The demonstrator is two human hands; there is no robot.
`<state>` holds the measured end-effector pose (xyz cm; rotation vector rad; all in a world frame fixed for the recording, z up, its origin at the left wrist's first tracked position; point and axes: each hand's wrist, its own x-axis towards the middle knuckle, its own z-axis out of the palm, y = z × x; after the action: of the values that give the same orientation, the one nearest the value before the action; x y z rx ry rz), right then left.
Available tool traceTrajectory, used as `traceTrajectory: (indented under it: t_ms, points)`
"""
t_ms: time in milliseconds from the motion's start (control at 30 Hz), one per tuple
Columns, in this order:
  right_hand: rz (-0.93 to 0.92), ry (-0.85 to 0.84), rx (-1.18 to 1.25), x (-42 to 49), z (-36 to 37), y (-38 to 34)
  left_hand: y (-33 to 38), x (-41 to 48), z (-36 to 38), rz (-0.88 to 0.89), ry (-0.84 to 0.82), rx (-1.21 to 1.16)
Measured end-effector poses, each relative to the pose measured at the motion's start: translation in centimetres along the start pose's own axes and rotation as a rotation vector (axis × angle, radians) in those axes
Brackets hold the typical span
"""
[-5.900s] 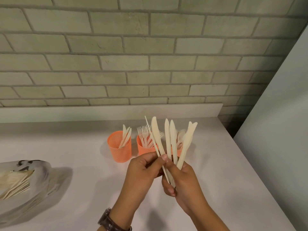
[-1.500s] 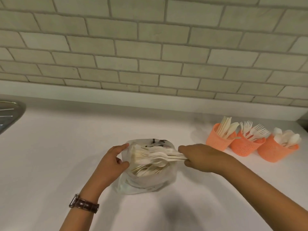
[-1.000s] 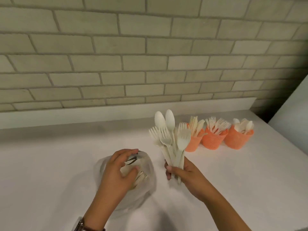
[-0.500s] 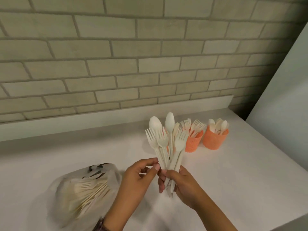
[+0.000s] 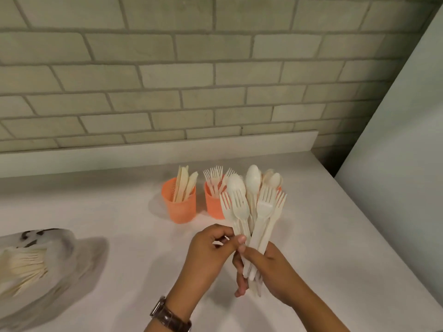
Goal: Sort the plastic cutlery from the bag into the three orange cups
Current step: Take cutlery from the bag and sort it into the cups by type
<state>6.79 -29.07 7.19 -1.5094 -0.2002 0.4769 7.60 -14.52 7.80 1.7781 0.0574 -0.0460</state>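
Gripping a fanned bunch of cream plastic forks and spoons [image 5: 261,212] by the handles, heads up, the R hand [image 5: 271,271] curls round it above the white tabletop [image 5: 134,259]. The L hand [image 5: 211,248] pinches one handle w/ thumb and forefinger. Behind stand an orange plastic cup of knives [image 5: 179,208] and an orange plastic cup of forks [image 5: 213,208]; a clear plastic bag of cutlery [image 5: 48,271] lies far L.

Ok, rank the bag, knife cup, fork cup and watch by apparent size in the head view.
1. Bag, even cut off by the frame.
2. Knife cup and fork cup: alike; held cutlery hides part of the fork cup.
3. Watch, smallest.
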Motion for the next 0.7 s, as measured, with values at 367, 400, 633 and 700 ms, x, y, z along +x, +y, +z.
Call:
traceTrajectory:
  t_ms: [367,400,633,700]
  points:
    - [-0.044,0.143,0.04,-1.0,-5.4,-0.3,3.2,0.7,3.9,-0.078,0.316,-0.303]
    - [-0.04,0.156,0.038,-0.9,-5.8,-0.2,3.4,1.2,3.1,-0.071,0.357,-0.32]
    - [0.024,0.217,0.065,-0.1,-6.3,-0.4,2.9,9.1,-0.5,-0.007,0.503,-0.174]
    - [0.037,0.235,0.098,0.3,-6.1,-0.6,1.5,11.4,-0.1,-0.021,0.492,-0.108]
